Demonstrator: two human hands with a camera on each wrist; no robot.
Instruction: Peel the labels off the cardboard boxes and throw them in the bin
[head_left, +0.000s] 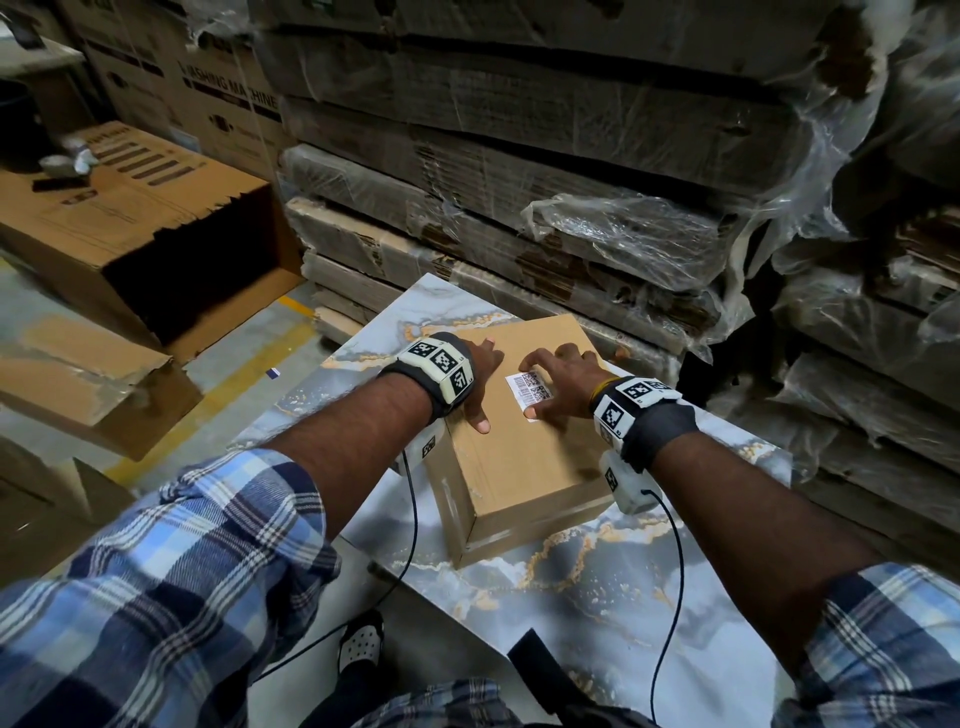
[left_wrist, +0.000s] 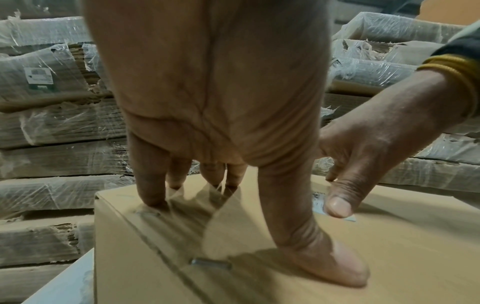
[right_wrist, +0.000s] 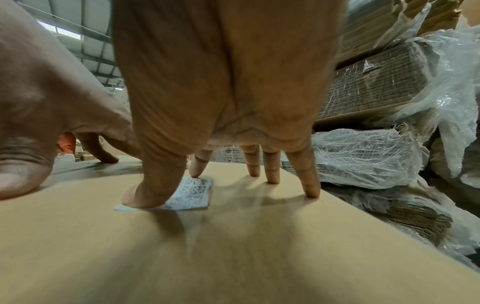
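Nearest us, our checked sleeves (head_left: 156, 561) run forward over the marble-patterned table (head_left: 597, 587), on which a closed cardboard box (head_left: 519, 467) sits. Our left hand (head_left: 480, 374) lies on the box's left top edge, fingers straight and spread, tips and thumb pressing the cardboard; the left wrist view shows them planted beside a metal staple (left_wrist: 210, 263) in the taped seam. Our right hand (head_left: 563, 382) is arched over the white barcode label (head_left: 530, 392), which is stuck near the middle of the box top. Its thumb (right_wrist: 145, 195) presses on the label's near corner and its index fingertip (right_wrist: 196, 170) touches the far edge, while the other three fingertips stand on bare cardboard to the right. The fingers are bent but grip nothing, and the label still looks flat on the box.

Further off to the left, a large open carton (head_left: 156, 228) lies on its side on the floor. Behind the table rise stacks of flattened cardboard wrapped in torn plastic film (head_left: 571, 182).
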